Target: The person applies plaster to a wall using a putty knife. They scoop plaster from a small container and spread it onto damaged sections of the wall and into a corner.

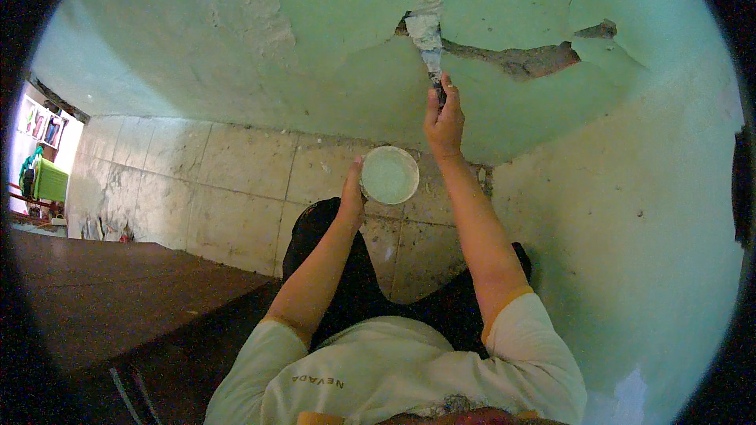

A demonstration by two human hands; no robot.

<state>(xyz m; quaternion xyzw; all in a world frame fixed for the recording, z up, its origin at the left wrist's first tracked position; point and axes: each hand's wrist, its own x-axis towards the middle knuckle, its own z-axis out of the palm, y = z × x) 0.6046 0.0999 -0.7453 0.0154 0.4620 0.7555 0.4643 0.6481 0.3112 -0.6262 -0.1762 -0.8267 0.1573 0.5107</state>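
My right hand (446, 122) is closed round the dark handle of a putty knife (430, 51). Its blade, coated with whitish paste, lies against the green wall (346, 71) at the left end of a long broken patch (524, 61) where grey-brown material shows. Lower down, my left hand (353, 193) grips the left side of a round pale tub (390, 175), held above the floor. Light greenish-white matter shows inside the tub. Some fingers of the left hand are hidden behind it.
A smaller chipped hole (597, 30) sits farther right on the wall. Dusty floor tiles (236, 161) run along its foot. A dark brown wooden surface (134, 283) stands at the left. Beyond it are a green basket (50, 181) and a shelf (43, 124). Another wall closes in at the right.
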